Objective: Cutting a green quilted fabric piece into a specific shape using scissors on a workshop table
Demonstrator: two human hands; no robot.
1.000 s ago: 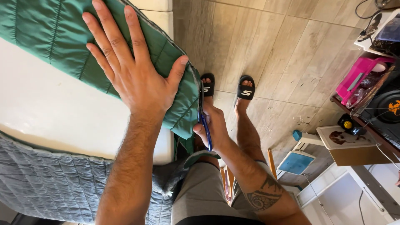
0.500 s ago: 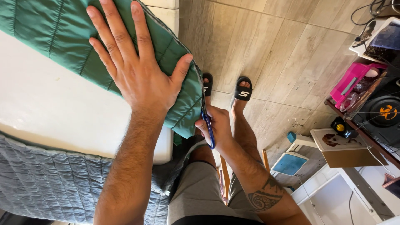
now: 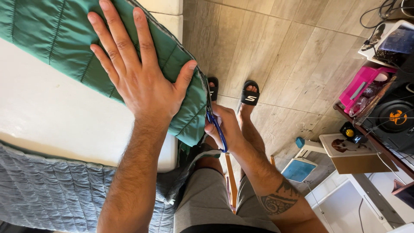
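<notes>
My left hand (image 3: pixel 138 77) lies flat with fingers spread on a green quilted fabric (image 3: pixel 51 39) spread over a white table top (image 3: pixel 51 125). My right hand (image 3: pixel 228 129) grips blue-handled scissors (image 3: pixel 214 118) at the fabric's right edge, which hangs past the table. The blades point away from me along that edge and are partly hidden by the cloth. A narrow strip of fabric trails down below the scissors toward my lap.
A grey quilted fabric (image 3: pixel 47 198) hangs over the table's near edge. Wood-look tile floor (image 3: pixel 293 51) lies to the right, with my feet in black sandals (image 3: pixel 249 94). A pink box (image 3: pixel 362 84), a black speaker (image 3: pixel 394 121) and low white furniture (image 3: pixel 349 203) crowd the right side.
My left hand has stayed pressed on the green fabric. My right hand with the scissors has edged slightly forward along the fabric's edge.
</notes>
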